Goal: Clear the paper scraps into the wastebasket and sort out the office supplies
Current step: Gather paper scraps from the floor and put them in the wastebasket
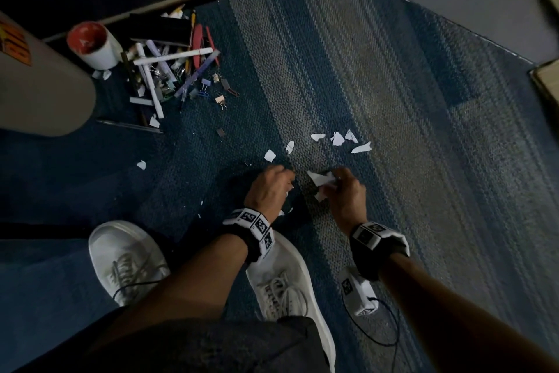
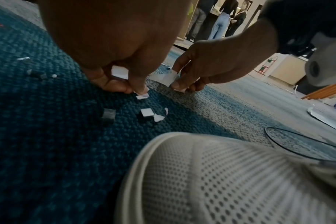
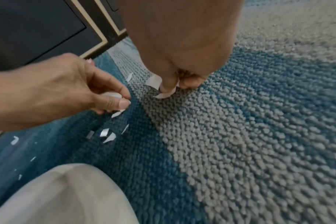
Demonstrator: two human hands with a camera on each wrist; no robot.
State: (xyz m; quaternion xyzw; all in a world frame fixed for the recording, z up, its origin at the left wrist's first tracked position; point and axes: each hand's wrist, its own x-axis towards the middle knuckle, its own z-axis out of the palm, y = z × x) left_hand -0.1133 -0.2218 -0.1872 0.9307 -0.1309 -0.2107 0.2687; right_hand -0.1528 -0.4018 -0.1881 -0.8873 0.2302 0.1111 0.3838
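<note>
Nearest the head camera, two forearms reached down past a pair of white mesh shoes [image 1: 281, 279] to the looped carpet [image 1: 393, 106], banded dark blue and grey. Left hand [image 1: 270, 188] was curled, fingertips down on the pile, with white paper just visible under it. Right hand [image 1: 344, 194] pinched a crumpled bunch of torn white scraps [image 1: 320, 180]. Beyond the hands, more loose scraps [image 1: 338, 140] lay in a ragged row on the grey band. Toward the carpet's far left corner sat a heap of office supplies [image 1: 172, 70], pens, rulers and binder clips, beside a white mug [image 1: 93, 46] with a red inside and a rounded beige bin [image 1: 39, 85].

From the left wrist, the shoe's perforated toe [image 2: 230, 181] filled the foreground. Left hand [image 2: 113, 45] had thumb and fingers pressed together, holding white paper, with a tiny torn bit [image 2: 142, 95] at the fingertips. Right hand [image 2: 211, 65] pinched a flat white piece [image 2: 169, 78] against the carpet. Small grey staple blocks [image 2: 146, 112] and torn bits lay just before the shoe.

From the right wrist, right hand's fingers [image 3: 169, 84] were closed tight on curled white slips touching the grey loops. Left hand [image 3: 67, 91] pinched paper between thumb and forefinger above the blue band.
</note>
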